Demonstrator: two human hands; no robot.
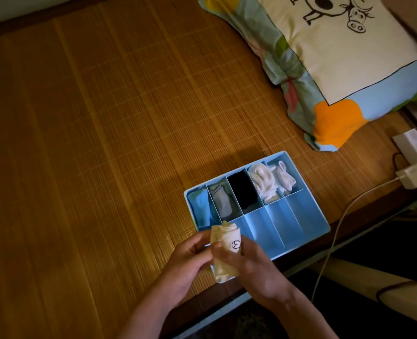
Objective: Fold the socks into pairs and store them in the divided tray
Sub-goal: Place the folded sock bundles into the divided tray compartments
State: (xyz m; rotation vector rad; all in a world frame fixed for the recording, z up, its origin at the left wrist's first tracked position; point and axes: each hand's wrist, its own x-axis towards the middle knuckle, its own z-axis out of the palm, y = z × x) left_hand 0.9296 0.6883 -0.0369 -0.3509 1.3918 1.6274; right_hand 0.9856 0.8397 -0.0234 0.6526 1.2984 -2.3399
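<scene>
A cream sock bundle (227, 248) with a small black logo is rolled up and held over the near left corner of the blue divided tray (322, 222). My left hand (187, 263) grips its left side and my right hand (253, 267) grips its right side. The tray's far row holds a blue pair (201, 206), a grey pair (220, 200), a black pair (244, 190), a cream pair (262, 183) and a white pair (284, 177). The near row's visible compartments hold nothing.
The tray lies on a bamboo mat (104, 143) near the bed's right edge. A patterned pillow (337, 57) lies at the far right. A white power strip (411, 143) and a charger (412, 177) with a white cable (337, 231) are right of the tray.
</scene>
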